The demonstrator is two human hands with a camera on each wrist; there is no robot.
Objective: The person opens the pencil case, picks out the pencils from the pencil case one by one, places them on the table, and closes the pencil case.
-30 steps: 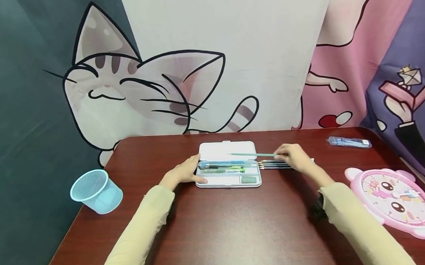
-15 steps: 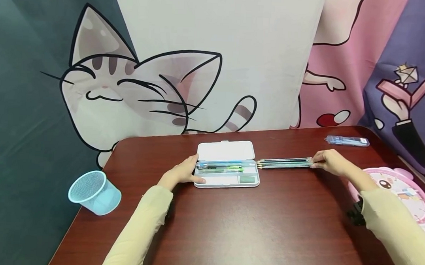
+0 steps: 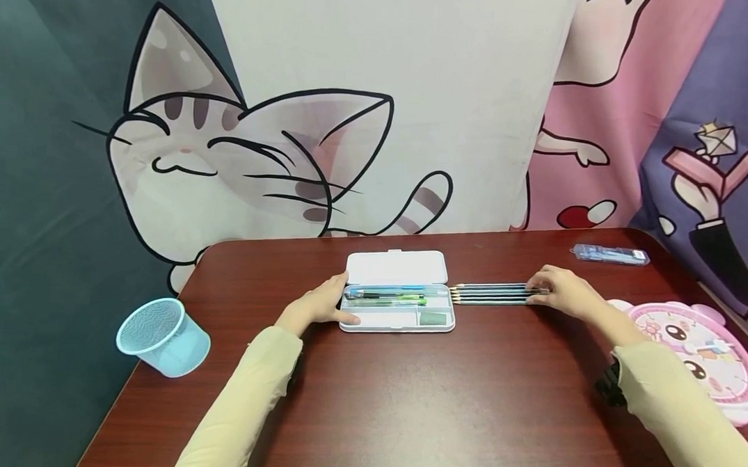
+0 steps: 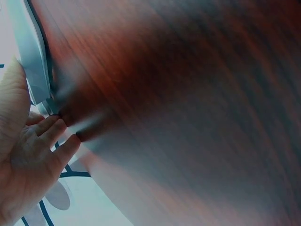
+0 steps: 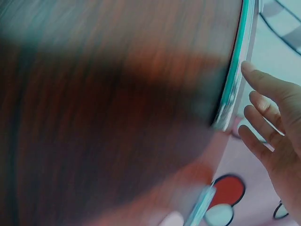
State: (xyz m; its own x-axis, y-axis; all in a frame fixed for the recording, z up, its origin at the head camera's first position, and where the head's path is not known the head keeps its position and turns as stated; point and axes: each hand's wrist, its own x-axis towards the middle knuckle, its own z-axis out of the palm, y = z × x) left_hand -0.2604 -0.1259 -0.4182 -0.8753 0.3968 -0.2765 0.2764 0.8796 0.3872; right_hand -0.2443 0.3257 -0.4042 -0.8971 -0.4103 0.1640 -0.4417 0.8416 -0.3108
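Observation:
A white pencil case (image 3: 379, 322) lies open, its lid laid back; inside are several pens (image 3: 386, 299) and a grey-green block (image 3: 433, 319). My left hand (image 3: 316, 305) rests against the case's left side, thumb at the front corner; in the left wrist view its fingers extend loosely beside the case. Several pencils (image 3: 489, 294) lie side by side right of the case, tips toward it. My right hand (image 3: 562, 294) is over their right ends. In the right wrist view, the thumb is beside the pencils (image 5: 233, 75) and the fingers are spread, gripping nothing.
A light blue mesh cup (image 3: 165, 339) stands tilted-looking at the table's left edge. A pink cartoon clock (image 3: 697, 352) lies right, under the right forearm's far side. A clear blue case (image 3: 610, 254) lies at the back right. A printed cloth hangs behind the table (image 3: 404, 402).
The right hand laid a green pencil down beside the others, moved to their right ends, then shifted slightly left. The pencils now lie spread in a flat row. The left hand stayed at the case.

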